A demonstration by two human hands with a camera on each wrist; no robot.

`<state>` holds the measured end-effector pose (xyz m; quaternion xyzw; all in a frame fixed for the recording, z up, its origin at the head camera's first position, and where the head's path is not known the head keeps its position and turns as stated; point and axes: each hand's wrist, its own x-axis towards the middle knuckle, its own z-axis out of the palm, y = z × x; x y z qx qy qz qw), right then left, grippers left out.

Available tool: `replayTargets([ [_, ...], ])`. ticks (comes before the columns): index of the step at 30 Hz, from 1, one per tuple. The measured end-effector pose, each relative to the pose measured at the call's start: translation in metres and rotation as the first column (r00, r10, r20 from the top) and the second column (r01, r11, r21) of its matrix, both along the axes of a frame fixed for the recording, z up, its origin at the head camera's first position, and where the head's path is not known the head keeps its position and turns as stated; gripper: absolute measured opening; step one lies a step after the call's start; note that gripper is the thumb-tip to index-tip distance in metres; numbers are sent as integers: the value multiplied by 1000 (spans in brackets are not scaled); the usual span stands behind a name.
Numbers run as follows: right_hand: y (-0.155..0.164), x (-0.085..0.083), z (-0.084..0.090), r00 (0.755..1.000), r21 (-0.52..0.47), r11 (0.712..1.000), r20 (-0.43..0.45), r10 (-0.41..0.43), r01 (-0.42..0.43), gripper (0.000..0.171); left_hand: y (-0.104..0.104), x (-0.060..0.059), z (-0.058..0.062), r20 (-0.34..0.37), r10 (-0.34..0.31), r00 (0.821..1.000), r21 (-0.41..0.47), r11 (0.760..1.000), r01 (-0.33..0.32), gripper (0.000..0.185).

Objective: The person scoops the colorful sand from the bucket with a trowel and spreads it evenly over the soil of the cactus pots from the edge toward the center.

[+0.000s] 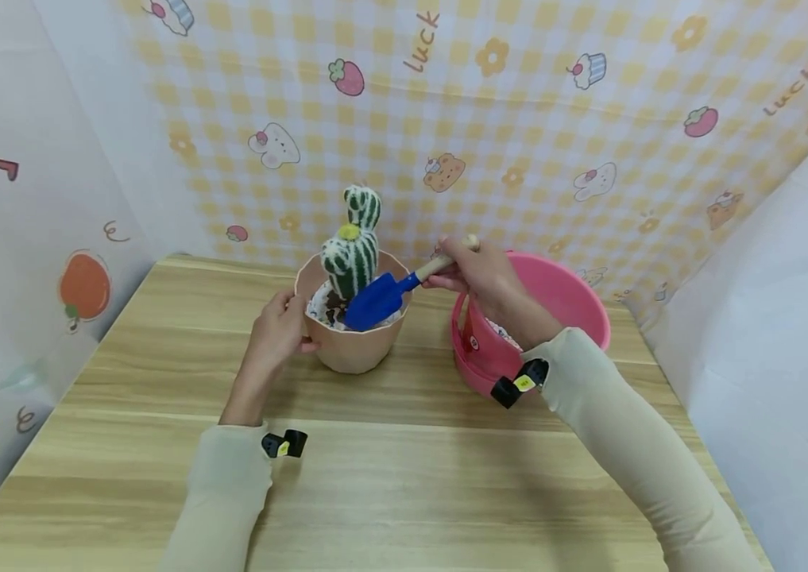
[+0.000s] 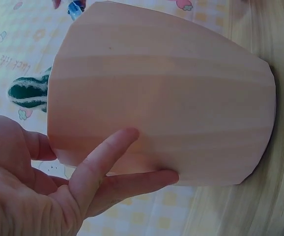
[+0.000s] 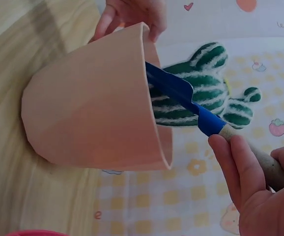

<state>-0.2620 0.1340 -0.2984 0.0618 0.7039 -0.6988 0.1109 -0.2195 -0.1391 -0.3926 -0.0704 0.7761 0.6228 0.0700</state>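
- The left hand [image 1: 276,326] holds the left wall of the peach pot [image 1: 350,345], fingers loosely curved on it.
- The blue trowel [image 1: 384,295] slants from the pot up-right; its blade rests inside beside the cactus [image 1: 352,253].
- The right hand [image 1: 484,278] grips its wooden handle, just left of the pink bucket [image 1: 575,306].

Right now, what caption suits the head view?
Right hand dips blue trowel into cactus pot; left hand steadies it.
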Motion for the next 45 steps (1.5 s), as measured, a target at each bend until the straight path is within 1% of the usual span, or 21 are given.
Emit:
replayTargets([
  [5, 23, 5, 12, 999, 49, 998, -30, -33, 34, 38, 10, -5, -3, 6, -34, 999, 39, 999, 34, 54],
  [10, 66, 8, 22, 990, -58, 990, -43, -134, 132, 36, 7, -7, -4, 9, -84, 996, 52, 995, 83, 56],
  [16, 115, 11, 27, 963, -140, 959, -73, -259, 248, 28, -8, -1, -5, -11, -108, 994, 7, 994, 108, 62],
  [22, 158, 19, 26, 952, -73, 959, -121, -282, 275, 31, -13, -1, -7, -24, -118, 993, -34, 993, 117, 65],
  [26, 179, 22, 22, 938, -68, 949, -146, -314, 307, 31, -12, -1, -9, -35, -116, 993, -44, 993, 114, 66],
  [29, 192, 25, 20, 928, -17, 942, -163, -335, 336, 32, -10, -1, -10, -51, -119, 992, -58, 992, 116, 67],
  [31, 197, 25, 19, 927, 43, 937, -171, -334, 346, 36, -9, 0, -10, -88, -106, 990, -109, 989, 97, 67],
  [32, 198, 25, 19, 927, 72, 934, -172, -333, 350, 38, -9, 1, -9, -122, -82, 989, -147, 987, 64, 65],
  [33, 199, 25, 18, 929, 97, 933, -174, -327, 347, 38, -7, 3, -8, -162, -44, 986, -182, 983, 14, 63],
  [34, 200, 24, 18, 931, 124, 931, -176, -320, 344, 38, -5, 5, -7, -223, 10, 975, -212, 976, -58, 59],
  [35, 201, 23, 18, 932, 144, 929, -179, -315, 341, 37, -2, 7, -5, -296, 72, 953, -235, 961, -145, 55],
  [36, 202, 22, 18, 934, 167, 927, -184, -305, 335, 33, 2, 10, -3, -377, 134, 917, -246, 939, -239, 50],
  [37, 202, 22, 18, 935, 184, 924, -190, -300, 334, 30, 7, 12, -1, -465, 196, 863, -233, 914, -333, 44],
  [38, 203, 21, 18, 935, 200, 922, -200, -294, 332, 27, 13, 15, 2, -555, 247, 794, -190, 892, -410, 39],
  [39, 204, 21, 18, 934, 214, 919, -209, -289, 332, 25, 20, 17, 4, -640, 278, 716, -137, 876, -463, 34],
  [40, 205, 21, 18, 934, 228, 915, -216, -284, 331, 25, 27, 20, 7, -718, 285, 635, -88, 868, -489, 29],
  [41, 206, 21, 18, 934, 240, 912, -223, -280, 331, 26, 34, 22, 9, -780, 270, 564, -52, 871, -489, 27],
  [42, 207, 22, 18, 934, 265, 906, -230, -274, 331, 27, 42, 25, 11, -830, 246, 500, -26, 879, -475, 25],
  [43, 208, 21, 19, 934, 284, 900, -235, -269, 330, 28, 50, 27, 13, -869, 211, 448, -9, 897, -441, 24],
  [44, 208, 21, 19, 936, 309, 894, -238, -258, 325, 30, 59, 29, 14, -895, 169, 414, -9, 919, -395, 23],
  [45, 209, 21, 19, 938, 335, 885, -241, -250, 322, 31, 67, 32, 15, -904, 125, 409, -24, 940, -340, 23],
])
